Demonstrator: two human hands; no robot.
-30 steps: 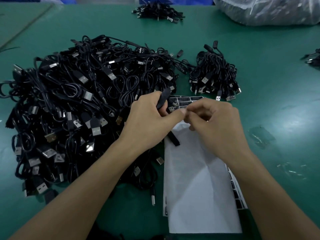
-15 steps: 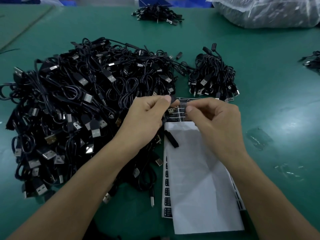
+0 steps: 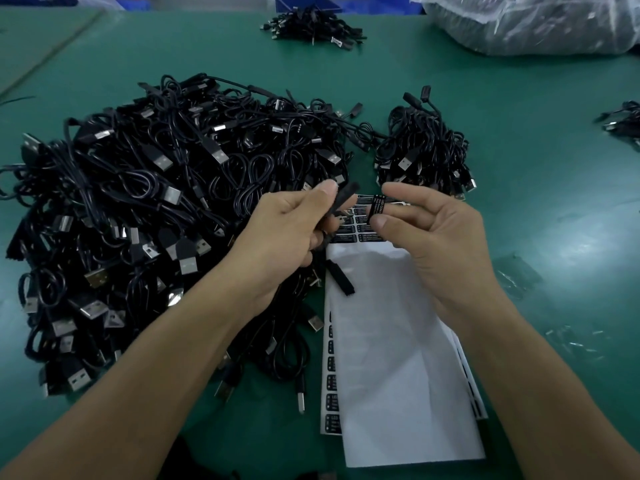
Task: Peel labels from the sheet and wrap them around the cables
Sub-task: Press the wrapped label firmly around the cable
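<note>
My left hand grips a black cable just above the label sheet, its plug end sticking up past my thumb. My right hand pinches a small black label between thumb and forefinger, a short way right of the cable end. The label sheet with rows of black labels lies under both hands, mostly covered by a folded white backing paper. A huge pile of black USB cables fills the left of the green table.
A smaller bundle of cables sits behind my right hand. Another bundle lies at the far edge, a clear plastic bag at the far right, and more cables at the right edge. A loose black connector rests on the white paper.
My right hand has lifted a label off the sheet and turned palm-inward. My left hand has raised the cable end, and the two hands have drawn slightly apart.
</note>
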